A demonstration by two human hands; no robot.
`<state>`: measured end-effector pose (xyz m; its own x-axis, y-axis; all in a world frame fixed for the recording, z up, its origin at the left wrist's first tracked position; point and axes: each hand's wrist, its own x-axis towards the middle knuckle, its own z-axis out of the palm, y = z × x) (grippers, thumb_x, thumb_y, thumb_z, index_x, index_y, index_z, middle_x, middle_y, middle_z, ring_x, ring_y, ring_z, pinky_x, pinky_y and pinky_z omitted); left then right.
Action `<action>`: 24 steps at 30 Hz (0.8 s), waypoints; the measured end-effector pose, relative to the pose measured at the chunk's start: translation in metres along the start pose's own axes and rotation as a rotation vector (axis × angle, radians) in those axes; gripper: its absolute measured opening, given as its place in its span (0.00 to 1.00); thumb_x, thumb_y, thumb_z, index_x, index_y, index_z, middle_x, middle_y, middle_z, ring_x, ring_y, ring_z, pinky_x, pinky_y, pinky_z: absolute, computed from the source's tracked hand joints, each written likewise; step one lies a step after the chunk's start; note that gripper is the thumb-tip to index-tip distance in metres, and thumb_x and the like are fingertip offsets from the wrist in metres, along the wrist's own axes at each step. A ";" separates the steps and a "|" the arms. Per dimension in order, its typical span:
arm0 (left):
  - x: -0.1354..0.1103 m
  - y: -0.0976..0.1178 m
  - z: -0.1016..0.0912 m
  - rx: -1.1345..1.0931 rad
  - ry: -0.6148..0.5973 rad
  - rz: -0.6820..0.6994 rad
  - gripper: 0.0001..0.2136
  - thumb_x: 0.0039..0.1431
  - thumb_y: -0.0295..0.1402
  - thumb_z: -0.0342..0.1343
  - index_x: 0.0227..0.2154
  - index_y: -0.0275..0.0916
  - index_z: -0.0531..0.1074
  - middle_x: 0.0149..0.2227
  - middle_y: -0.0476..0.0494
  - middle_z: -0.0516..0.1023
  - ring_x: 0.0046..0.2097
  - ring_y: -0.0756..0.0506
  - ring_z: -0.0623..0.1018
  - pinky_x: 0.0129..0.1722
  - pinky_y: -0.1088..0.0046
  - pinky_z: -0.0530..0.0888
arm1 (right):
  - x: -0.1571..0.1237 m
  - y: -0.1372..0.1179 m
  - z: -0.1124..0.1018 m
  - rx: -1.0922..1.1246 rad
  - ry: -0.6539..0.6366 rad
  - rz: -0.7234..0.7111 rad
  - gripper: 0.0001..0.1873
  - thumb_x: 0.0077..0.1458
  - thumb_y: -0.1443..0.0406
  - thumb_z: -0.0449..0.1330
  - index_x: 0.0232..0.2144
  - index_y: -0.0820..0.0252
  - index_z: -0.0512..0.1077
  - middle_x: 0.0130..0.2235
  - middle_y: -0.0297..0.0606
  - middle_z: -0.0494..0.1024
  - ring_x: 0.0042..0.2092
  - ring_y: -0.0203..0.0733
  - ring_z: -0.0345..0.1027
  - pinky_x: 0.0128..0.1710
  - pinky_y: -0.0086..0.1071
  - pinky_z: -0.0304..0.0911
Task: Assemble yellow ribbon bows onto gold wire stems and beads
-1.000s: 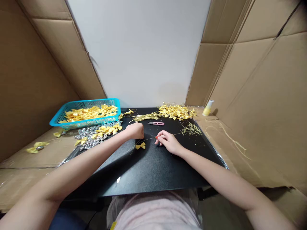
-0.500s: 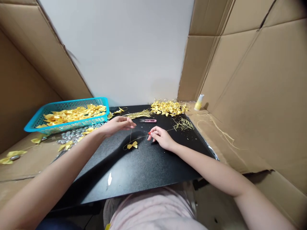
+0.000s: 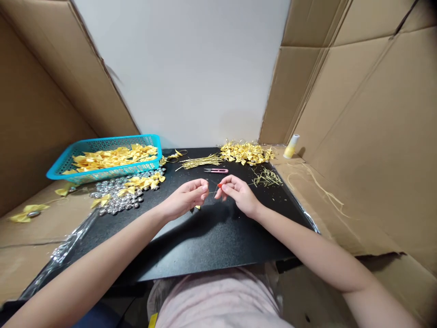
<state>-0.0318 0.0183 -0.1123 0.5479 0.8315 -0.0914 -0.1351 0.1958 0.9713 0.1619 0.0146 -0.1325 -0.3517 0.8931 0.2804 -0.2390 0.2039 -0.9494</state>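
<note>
My left hand (image 3: 187, 198) is closed in a pinch on a thin thread (image 3: 212, 192) above the black table. Facing it a short way to the right, my right hand (image 3: 241, 197) pinches a small red piece (image 3: 220, 185) between thumb and fingers; its exact kind is too small to tell. The thread spans the gap between both hands. Mostly hidden under my left hand, a yellow ribbon bow (image 3: 198, 207) shows only an edge. Pink-handled thread snips (image 3: 216, 171) lie just beyond the hands.
A turquoise basket (image 3: 102, 172) of yellow bows stands at left, with silver beads (image 3: 118, 193) before it. Gold cords (image 3: 201, 161) and a pile of bows (image 3: 246, 152) lie at the back. Thread clippings (image 3: 268, 177) and a yellow thread spool (image 3: 291, 146) are at right.
My left hand has come down and right, nearer my right hand, and now covers most of the bow. My right hand keeps its pinch on the red piece. The view has shifted slightly.
</note>
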 end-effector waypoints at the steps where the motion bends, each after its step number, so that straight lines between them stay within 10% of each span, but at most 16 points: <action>1: 0.000 0.000 0.001 0.005 -0.003 0.009 0.15 0.53 0.40 0.63 0.30 0.37 0.64 0.23 0.54 0.64 0.23 0.57 0.59 0.22 0.82 0.56 | -0.001 -0.001 0.001 0.015 -0.015 0.009 0.14 0.52 0.54 0.61 0.31 0.58 0.65 0.24 0.32 0.77 0.26 0.33 0.65 0.31 0.31 0.62; 15: -0.006 -0.004 0.007 0.136 0.013 0.225 0.14 0.58 0.42 0.58 0.37 0.40 0.61 0.26 0.53 0.71 0.28 0.53 0.68 0.29 0.78 0.62 | -0.005 -0.001 0.002 -0.007 -0.001 0.017 0.12 0.53 0.57 0.60 0.31 0.59 0.66 0.23 0.32 0.76 0.25 0.33 0.66 0.29 0.30 0.61; 24: -0.011 -0.014 0.026 0.397 0.435 0.421 0.10 0.59 0.39 0.55 0.36 0.41 0.60 0.25 0.53 0.70 0.27 0.51 0.69 0.28 0.77 0.63 | -0.020 -0.008 0.016 -0.490 0.235 -0.239 0.04 0.57 0.64 0.56 0.30 0.58 0.67 0.25 0.34 0.78 0.29 0.38 0.75 0.34 0.32 0.69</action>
<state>-0.0141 -0.0073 -0.1191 0.1258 0.9427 0.3092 0.0931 -0.3215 0.9423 0.1567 -0.0115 -0.1281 -0.1166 0.8529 0.5090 0.1785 0.5221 -0.8340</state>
